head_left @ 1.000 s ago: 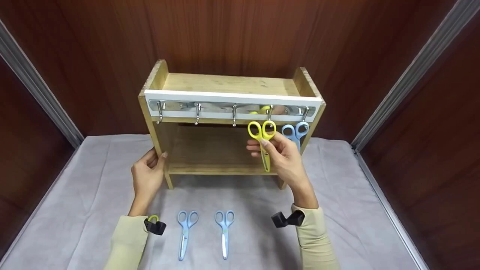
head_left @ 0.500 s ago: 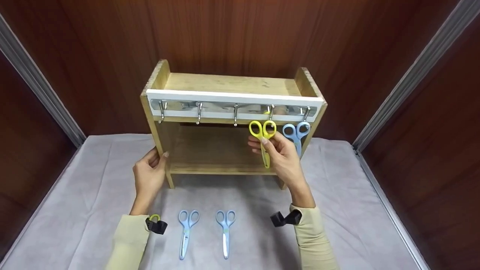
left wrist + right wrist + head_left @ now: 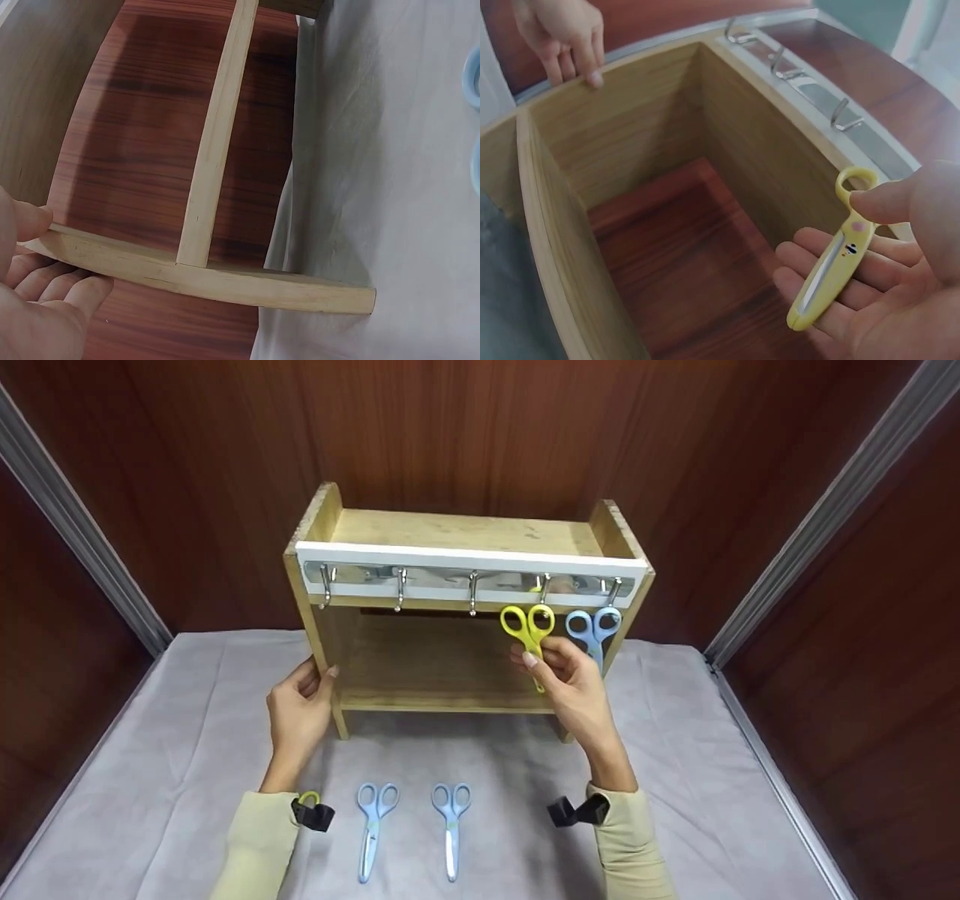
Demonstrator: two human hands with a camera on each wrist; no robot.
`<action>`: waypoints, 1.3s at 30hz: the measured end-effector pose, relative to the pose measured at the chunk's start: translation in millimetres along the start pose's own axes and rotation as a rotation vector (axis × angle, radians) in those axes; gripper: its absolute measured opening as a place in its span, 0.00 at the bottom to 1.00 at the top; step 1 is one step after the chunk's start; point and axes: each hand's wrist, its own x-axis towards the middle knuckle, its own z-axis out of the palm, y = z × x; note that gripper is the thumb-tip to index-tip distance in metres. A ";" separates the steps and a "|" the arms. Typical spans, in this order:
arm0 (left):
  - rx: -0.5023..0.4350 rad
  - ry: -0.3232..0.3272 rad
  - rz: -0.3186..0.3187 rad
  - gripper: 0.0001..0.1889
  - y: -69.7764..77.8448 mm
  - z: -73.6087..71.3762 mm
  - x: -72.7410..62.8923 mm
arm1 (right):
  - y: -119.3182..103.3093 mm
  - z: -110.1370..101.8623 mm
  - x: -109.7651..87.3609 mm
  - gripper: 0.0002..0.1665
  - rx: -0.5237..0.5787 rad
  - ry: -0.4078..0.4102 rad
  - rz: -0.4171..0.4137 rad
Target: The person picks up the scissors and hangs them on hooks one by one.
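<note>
My right hand [image 3: 581, 694] pinches yellow scissors [image 3: 533, 643] below their finger loops, blades pointing down. Their right loop overlaps the tip of the second hook [image 3: 545, 591] from the right; I cannot tell whether it is threaded on. In the right wrist view the thumb lies over the yellow scissors [image 3: 832, 266], with the fingers behind. My left hand [image 3: 298, 709] grips the left side panel of a wooden shelf [image 3: 450, 703], thumb in front and fingers behind, also seen on the panel's edge [image 3: 150, 266] in the left wrist view. Blue scissors [image 3: 594, 645] hang from the rightmost hook.
A white hook rail [image 3: 472, 556] with several metal hooks runs along the shelf's upper front. Two blue scissors [image 3: 371, 832] lie on the grey cloth [image 3: 502, 840] in front. A yellow loop [image 3: 310, 796] shows beside the left wrist, mostly hidden. Dark wood panels [image 3: 465, 427] stand behind.
The yellow scissors have shifted slightly right and tilted, their lower tip moving up and right. My right hand now covers more of the blades. The left hand keeps its grip on the panel.
</note>
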 end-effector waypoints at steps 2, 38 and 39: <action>0.003 -0.002 0.001 0.20 0.0 0.2 0.0 | 0.1 -3.2 -2.4 0.15 -0.037 0.017 0.007; 0.398 -0.219 0.033 0.22 3.6 -17.6 -20.2 | 20.8 -74.1 -39.7 0.04 -0.267 0.242 -0.051; 0.426 -0.211 0.024 0.23 3.6 -18.2 -23.2 | 22.3 -75.8 -39.6 0.04 -0.269 0.252 -0.053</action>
